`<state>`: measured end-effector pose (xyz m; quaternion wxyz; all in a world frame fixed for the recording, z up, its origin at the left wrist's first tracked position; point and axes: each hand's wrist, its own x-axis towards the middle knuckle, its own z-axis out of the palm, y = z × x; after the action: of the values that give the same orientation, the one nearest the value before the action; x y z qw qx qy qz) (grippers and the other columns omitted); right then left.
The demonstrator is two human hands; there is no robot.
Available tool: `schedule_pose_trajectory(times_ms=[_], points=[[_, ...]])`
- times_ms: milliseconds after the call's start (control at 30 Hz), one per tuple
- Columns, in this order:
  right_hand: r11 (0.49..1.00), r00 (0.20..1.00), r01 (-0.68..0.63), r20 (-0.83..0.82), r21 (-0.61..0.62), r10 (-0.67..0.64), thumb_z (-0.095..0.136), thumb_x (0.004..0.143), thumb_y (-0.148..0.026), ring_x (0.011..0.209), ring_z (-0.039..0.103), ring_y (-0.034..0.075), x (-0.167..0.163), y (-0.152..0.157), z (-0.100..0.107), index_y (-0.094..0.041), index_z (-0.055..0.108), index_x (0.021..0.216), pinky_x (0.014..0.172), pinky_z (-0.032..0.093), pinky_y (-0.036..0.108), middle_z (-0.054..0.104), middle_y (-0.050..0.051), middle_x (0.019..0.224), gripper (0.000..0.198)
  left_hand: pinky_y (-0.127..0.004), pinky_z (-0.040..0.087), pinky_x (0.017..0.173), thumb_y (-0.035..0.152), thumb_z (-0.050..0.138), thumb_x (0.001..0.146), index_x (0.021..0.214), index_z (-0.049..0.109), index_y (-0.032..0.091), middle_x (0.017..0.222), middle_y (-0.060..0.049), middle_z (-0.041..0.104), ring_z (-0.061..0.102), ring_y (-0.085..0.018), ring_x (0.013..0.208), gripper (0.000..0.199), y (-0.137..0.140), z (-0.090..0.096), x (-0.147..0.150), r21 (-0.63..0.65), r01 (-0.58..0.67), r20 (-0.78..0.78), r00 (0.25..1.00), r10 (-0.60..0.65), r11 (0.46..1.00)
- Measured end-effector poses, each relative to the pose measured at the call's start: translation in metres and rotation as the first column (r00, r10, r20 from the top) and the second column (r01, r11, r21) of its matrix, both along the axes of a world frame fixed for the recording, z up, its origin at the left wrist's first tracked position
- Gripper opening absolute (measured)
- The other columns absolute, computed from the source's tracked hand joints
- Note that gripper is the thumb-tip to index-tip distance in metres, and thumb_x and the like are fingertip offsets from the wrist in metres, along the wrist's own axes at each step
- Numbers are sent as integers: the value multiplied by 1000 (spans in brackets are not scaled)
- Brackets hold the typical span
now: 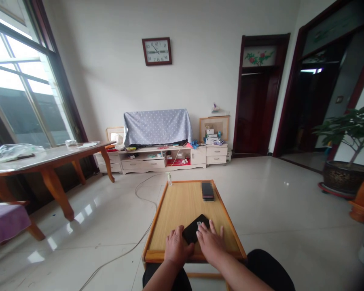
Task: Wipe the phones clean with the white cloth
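Note:
A small black case lies flat on the near end of a low wooden tray table. My left hand rests on the table at the case's left edge, its thumb touching it. My right hand lies palm down with fingers spread, covering the case's right corner. Neither hand has lifted it. A dark phone lies at the table's far right corner, well beyond both hands.
A white cable runs across the shiny tile floor left of the tray table. A long wooden table stands at the left, a white TV cabinet at the far wall, a potted plant at the right.

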<state>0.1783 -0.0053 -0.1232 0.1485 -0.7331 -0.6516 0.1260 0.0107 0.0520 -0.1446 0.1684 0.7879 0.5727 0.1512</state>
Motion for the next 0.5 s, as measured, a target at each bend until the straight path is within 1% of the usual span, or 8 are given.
schedule_pose_trajectory(times_ms=[100, 133, 167, 200, 300, 333, 400, 500], points=[[980, 980, -197, -26, 11, 197, 11, 103, -50, 154, 13, 27, -16, -5, -4, -35, 42, 151, 120, -3, 61, 42, -4, 156, 58, -31, 31, 107, 33, 62, 77, 135, 46, 25, 140, -6, 59, 48, -21, 131, 61, -1, 1, -1, -10, -3, 2, 1000, 3, 1000], [972, 972, -233, -30, 13, 234, 12, 103, -50, 154, 13, 26, -17, -5, -4, -37, 42, 150, 121, -4, 60, 43, -5, 156, 57, -31, 30, 107, 32, 61, 77, 135, 46, 25, 141, -6, 59, 48, -21, 131, 61, -1, 2, -2, -11, -5, 3, 1000, 5, 1000], [973, 972, -231, -27, 11, 232, 12, 103, -50, 154, 12, 27, -15, -3, -3, -38, 43, 149, 120, -4, 60, 43, -6, 156, 57, -31, 30, 107, 32, 62, 77, 135, 46, 25, 141, -6, 59, 48, -21, 131, 61, -2, 3, -2, -12, -7, 6, 1000, 7, 1000], [981, 981, -193, -19, 7, 193, 12, 103, -51, 154, 11, 28, -10, 0, -2, -38, 44, 149, 120, -5, 62, 44, -5, 156, 57, -32, 30, 107, 34, 63, 76, 136, 46, 25, 141, -6, 59, 48, -22, 131, 62, -2, 3, -2, -14, -8, 8, 1000, 8, 1000], [1000, 1000, -5, 11, -5, 5, 8, 103, -50, 154, 7, 33, 6, 11, 4, -33, 43, 150, 115, -6, 72, 41, -1, 158, 61, -33, 30, 107, 41, 66, 73, 137, 45, 24, 141, -7, 58, 47, -24, 131, 69, -3, 5, -2, -17, -9, 14, 1000, 10, 1000], [1000, 1000, 26, 12, -5, -26, 5, 103, -49, 153, 7, 35, 8, 14, 5, -30, 41, 152, 113, -4, 75, 40, 2, 158, 64, -33, 30, 107, 41, 67, 72, 137, 45, 24, 141, -7, 57, 47, -24, 131, 71, -3, 5, -2, -18, -9, 16, 1000, 9, 1000], [1000, 1000, 2, 5, -13, -2, 4, 103, -49, 153, 8, 36, 2, 16, 4, -29, 40, 152, 113, -1, 75, 39, 3, 159, 64, -33, 30, 107, 42, 67, 73, 138, 44, 23, 141, -7, 58, 46, -24, 131, 71, -2, 4, -2, -19, -10, 20, 1000, 10, 1000], [987, 988, -155, -17, -37, 155, 14, 103, -50, 153, 14, 28, -16, 14, 0, -38, 43, 150, 120, 3, 62, 42, -5, 157, 56, -33, 30, 106, 36, 58, 81, 139, 43, 22, 139, -8, 59, 47, -23, 130, 62, -1, 1, -2, -21, -11, 24, 1000, 12, 1000]])
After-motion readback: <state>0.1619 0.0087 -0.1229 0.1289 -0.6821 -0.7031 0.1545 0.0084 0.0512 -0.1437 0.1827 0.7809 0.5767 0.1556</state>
